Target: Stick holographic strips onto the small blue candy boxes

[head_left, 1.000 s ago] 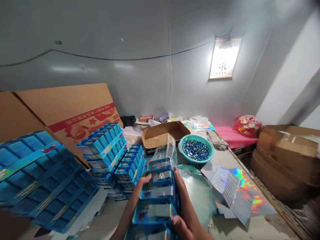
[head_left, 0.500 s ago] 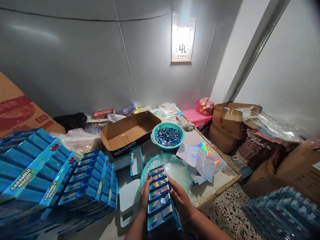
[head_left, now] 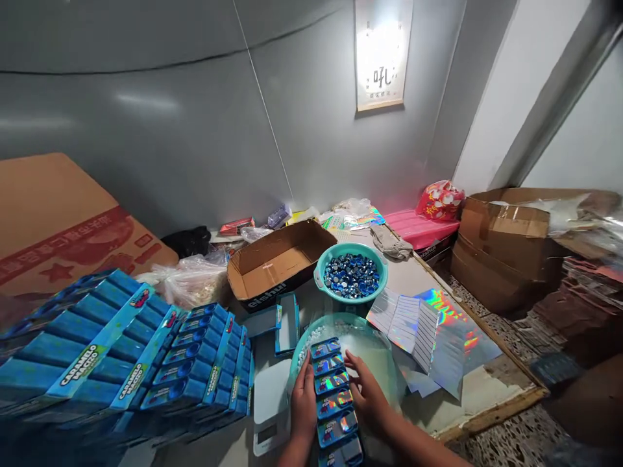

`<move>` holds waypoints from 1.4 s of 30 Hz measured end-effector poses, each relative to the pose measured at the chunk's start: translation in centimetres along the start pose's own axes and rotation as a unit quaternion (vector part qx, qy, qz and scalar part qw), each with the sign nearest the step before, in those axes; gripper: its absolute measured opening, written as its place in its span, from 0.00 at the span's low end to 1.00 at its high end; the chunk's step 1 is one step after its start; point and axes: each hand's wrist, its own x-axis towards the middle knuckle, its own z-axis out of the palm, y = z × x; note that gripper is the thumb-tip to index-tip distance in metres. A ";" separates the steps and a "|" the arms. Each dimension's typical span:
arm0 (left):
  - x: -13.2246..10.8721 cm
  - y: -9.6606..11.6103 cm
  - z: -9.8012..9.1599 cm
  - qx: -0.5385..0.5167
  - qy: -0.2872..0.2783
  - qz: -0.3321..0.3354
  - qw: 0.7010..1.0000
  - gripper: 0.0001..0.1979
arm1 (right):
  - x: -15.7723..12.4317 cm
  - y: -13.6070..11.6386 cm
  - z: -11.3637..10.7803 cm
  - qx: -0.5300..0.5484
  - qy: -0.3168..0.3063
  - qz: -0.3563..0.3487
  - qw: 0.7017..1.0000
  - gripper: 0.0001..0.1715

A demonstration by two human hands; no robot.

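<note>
A row of small blue boxes (head_left: pixel 331 403) with shiny silvery panels and printed lettering is held between my two hands, running from the bottom edge of the view toward the basins. My left hand (head_left: pixel 304 397) grips its left side, thumb along the top edge. My right hand (head_left: pixel 367 392) lies along its right side with bent fingers. Beneath and beyond the row is a teal basin (head_left: pixel 302 347) holding small white beads and a clear plastic sheet. A white digital scale (head_left: pixel 271 403) lies left of my left hand.
Stacked blue display boxes (head_left: pixel 104 350) fill the left. Behind stand an open cardboard box (head_left: pixel 260 269) and a teal bowl (head_left: pixel 318 275) of blue shiny pieces. Holographic sheets (head_left: pixel 452 350) lie near the table's wooden right edge (head_left: pixel 506 405). Cardboard cartons (head_left: pixel 506 253) stand beyond it.
The view has shifted, so things on the table appear further right. The row of boxes is tilted differently, showing more of its top faces. Both hands remain at its sides.
</note>
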 end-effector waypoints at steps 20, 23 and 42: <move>-1.3 -1.9 -2.5 0.233 -0.035 0.129 0.963 0.16 | 2.8 -0.3 -1.7 -0.248 -0.096 -0.046 0.963 0.18; -3.4 -2.3 -3.0 0.233 -0.056 0.136 0.961 0.16 | 1.6 -0.8 -2.2 -0.248 -0.083 -0.041 0.964 0.17; -6.0 -6.6 -6.2 0.329 -0.135 0.195 0.914 0.09 | -1.9 -4.7 -3.7 -0.394 -0.241 0.068 0.885 0.13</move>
